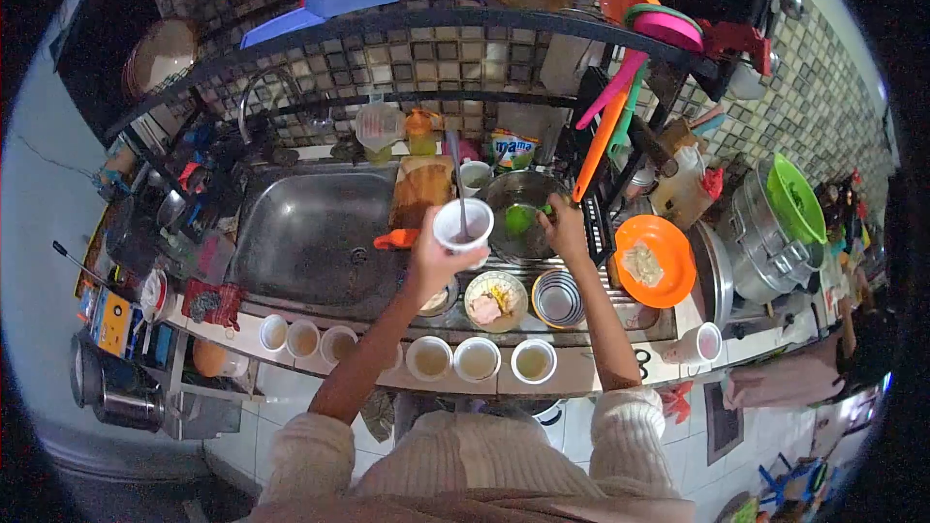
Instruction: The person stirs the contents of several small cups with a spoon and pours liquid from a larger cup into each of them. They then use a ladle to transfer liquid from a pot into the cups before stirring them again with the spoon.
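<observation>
My left hand (433, 260) is closed around a white plastic cup (475, 244), held up over the counter. A long-handled metal spoon (457, 169) stands in that cup. My right hand (565, 229) is closed on the handle of a bright green ladle (519, 221), whose bowl is inside a metal pot (498, 196). Just below the hands are a bowl of pinkish and yellow food (492, 303) and a striped bowl (559, 299). Several white cups holding pale liquid, among them one cup (429, 359), line the counter's front edge.
A steel sink (310, 232) lies to the left, with a wooden cutting board (422, 189) at its right side. An orange plate (675, 266) with pale food sits right of the pot. Orange and pink utensils (603, 140) hang from the shelf (417, 19). Steamer pots (765, 252) stand farther right.
</observation>
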The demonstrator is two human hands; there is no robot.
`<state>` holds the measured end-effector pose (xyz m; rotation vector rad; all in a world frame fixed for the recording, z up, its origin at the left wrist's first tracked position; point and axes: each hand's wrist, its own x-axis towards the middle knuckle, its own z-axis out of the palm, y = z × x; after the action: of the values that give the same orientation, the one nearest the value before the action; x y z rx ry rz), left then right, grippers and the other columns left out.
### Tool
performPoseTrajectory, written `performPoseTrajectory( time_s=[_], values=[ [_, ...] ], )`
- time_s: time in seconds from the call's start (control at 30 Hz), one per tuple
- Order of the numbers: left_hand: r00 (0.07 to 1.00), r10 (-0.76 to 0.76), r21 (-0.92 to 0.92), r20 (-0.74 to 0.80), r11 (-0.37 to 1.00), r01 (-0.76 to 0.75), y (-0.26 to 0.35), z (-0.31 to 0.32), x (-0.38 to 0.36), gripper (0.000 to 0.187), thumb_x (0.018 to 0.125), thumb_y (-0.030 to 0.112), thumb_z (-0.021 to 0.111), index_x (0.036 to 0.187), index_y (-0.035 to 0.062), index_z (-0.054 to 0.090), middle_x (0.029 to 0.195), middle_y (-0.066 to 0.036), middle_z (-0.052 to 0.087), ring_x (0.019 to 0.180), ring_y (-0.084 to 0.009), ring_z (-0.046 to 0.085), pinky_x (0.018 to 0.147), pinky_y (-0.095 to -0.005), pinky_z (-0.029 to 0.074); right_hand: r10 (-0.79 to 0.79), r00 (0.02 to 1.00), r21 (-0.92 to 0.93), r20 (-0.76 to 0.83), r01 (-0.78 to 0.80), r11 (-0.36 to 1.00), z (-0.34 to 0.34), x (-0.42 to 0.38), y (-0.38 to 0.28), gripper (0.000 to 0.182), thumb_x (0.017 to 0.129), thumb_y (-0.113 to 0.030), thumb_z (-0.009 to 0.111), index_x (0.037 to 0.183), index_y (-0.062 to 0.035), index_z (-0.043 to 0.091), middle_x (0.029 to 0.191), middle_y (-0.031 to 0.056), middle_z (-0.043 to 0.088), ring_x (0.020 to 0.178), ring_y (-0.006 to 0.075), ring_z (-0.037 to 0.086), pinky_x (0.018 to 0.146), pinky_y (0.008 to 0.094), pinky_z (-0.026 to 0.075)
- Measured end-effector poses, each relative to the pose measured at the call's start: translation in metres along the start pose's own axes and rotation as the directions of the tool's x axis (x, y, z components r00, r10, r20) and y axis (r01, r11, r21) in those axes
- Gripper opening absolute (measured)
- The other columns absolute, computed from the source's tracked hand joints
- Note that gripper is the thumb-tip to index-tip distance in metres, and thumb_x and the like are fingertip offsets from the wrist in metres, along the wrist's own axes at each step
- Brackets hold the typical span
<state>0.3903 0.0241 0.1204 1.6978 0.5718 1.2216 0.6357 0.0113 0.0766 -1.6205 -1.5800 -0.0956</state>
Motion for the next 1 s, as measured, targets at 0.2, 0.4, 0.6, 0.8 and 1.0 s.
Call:
performPoseTrajectory(
  time_s=[0.2, 0.4, 0.6, 0.8, 1.0],
  values=[
    [0.997, -0.077, -0.115, -0.025, 0.991, 0.074, -0.035, 0.023, 0.042, 0.063, 0.063, 0.012, 0.079, 0.111, 0.0016, 0.039, 0.102, -0.009, 0.055, 0.093, -0.0146, 0.054, 0.079, -0.0294, 0.045, 0.3, 0.934, 0.155, -0.195, -0.273, 0.949, 0.014, -0.017, 0.017, 0.02, 0.075, -0.006, 0.064, 0.079, 0.0049, 0.048, 0.059, 0.0151, 0.056, 0.049, 0.021, 0.06, 0.047, 0.0295, 0.048],
    [0.989, 0.053, 0.17, -0.141, 0.985, -0.028, -0.074, 0.042, 0.057, 0.068, 0.06, 0.019, 0.08, 0.111, 0.0016, 0.038, 0.101, -0.012, 0.057, 0.091, -0.0195, 0.057, 0.079, -0.0335, 0.046, 0.608, 0.761, 0.602, -0.229, -0.379, 0.702, -0.011, -0.028, -0.006, 0.015, 0.08, 0.001, 0.056, 0.071, 0.0046, 0.044, 0.064, 0.0107, 0.056, 0.058, 0.02, 0.063, 0.051, 0.0307, 0.056],
    [0.98, -0.036, 0.201, -0.194, 0.977, 0.076, -0.088, 0.059, 0.054, 0.071, 0.058, 0.026, 0.08, 0.108, 0.0022, 0.037, 0.096, -0.017, 0.059, 0.088, -0.0306, 0.06, 0.074, -0.0391, 0.046, 0.59, 0.702, 0.559, -0.399, -0.324, 0.763, -0.044, -0.02, -0.025, 0.024, 0.078, -0.008, 0.063, 0.067, 0.0037, 0.045, 0.059, 0.0141, 0.06, 0.054, 0.0204, 0.064, 0.047, 0.0294, 0.048],
    [0.979, -0.089, 0.328, -0.184, 0.933, 0.147, -0.09, 0.077, 0.05, 0.066, 0.057, 0.023, 0.079, 0.102, 0.0015, 0.036, 0.094, -0.02, 0.058, 0.086, -0.0337, 0.059, 0.073, -0.0405, 0.046, 0.567, 0.667, 0.664, -0.484, -0.142, 0.734, -0.067, -0.01, -0.051, 0.025, 0.08, -0.007, 0.06, 0.065, 0.0014, 0.042, 0.056, 0.0095, 0.057, 0.056, 0.0166, 0.064, 0.047, 0.0276, 0.047],
    [0.979, -0.147, 0.336, -0.144, 0.923, 0.188, -0.108, 0.089, 0.05, 0.066, 0.054, 0.02, 0.078, 0.101, -0.001, 0.037, 0.095, -0.022, 0.056, 0.09, -0.0366, 0.057, 0.075, -0.0414, 0.046, 0.415, 0.754, 0.554, -0.51, -0.081, 0.829, -0.058, -0.01, -0.054, 0.028, 0.083, -0.009, 0.06, 0.064, 0.0012, 0.042, 0.061, 0.0123, 0.062, 0.06, 0.0131, 0.064, 0.048, 0.0241, 0.046]
  ],
)
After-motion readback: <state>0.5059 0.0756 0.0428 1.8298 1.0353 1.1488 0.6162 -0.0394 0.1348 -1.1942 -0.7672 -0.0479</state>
